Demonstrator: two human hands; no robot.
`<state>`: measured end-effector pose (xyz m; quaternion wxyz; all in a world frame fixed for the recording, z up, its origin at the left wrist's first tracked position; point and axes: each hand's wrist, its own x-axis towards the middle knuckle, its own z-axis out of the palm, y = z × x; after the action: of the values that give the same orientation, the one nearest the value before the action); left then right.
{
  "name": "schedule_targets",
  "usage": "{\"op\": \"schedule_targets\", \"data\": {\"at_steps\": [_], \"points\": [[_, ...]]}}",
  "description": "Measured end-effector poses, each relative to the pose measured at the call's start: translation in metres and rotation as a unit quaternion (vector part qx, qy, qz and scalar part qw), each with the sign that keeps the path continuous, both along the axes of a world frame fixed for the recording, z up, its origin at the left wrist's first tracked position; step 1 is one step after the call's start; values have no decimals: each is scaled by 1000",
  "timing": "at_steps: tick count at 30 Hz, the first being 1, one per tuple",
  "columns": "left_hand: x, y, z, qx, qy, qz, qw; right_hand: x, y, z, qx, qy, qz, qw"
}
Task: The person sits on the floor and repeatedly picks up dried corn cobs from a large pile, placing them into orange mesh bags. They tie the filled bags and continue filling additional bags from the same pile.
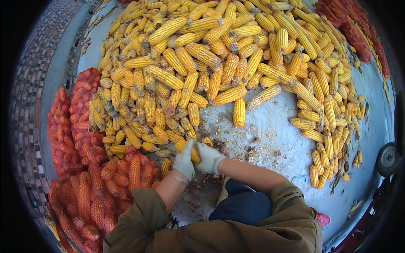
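Note:
Between my two gloved hands is a yellow ear of corn [182, 146], husked and slightly tilted. My left hand [184, 162], in a pale work glove, wraps around its middle. My right hand [207, 156], gloved alike, grips its lower right end. Fingers hide part of the cob. Just beyond the hands rises a large heap of husked corn ears [196, 57], some with greyish, mouldy-looking tips. A single ear [239, 112] lies at the heap's near edge. To the left of my left hand are red mesh sacks [133, 170] filled with corn.
More filled mesh sacks [85, 110] stand at the left, beside brick paving [28, 95]. Others [351, 31] lie at the far right. Loose kernels and debris [250, 151] litter the concrete floor [272, 126]. A small wheel [387, 159] stands at the right edge.

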<state>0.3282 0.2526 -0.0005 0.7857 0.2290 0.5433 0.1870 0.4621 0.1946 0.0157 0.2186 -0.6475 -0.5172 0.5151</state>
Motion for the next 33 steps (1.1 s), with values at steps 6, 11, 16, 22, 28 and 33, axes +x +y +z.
{"op": "schedule_targets", "data": {"at_steps": [6,11,16,22,28,33], "points": [[28,39,8,44,-86,168,981,18,-30,-4,18,155,-175,972],[42,43,11,37,12,184,982,9,-19,-22,48,200,-212,955],[48,30,53,-27,-88,194,977,15,-22,27,147,19,-167,975],[49,21,64,-58,-122,116,984,16,-31,38,290,-61,-142,944],[34,23,59,-111,-130,80,982,15,-32,49,323,-40,-116,939],[45,25,57,52,-8,226,973,16,-24,34,124,-31,-132,983]]}}
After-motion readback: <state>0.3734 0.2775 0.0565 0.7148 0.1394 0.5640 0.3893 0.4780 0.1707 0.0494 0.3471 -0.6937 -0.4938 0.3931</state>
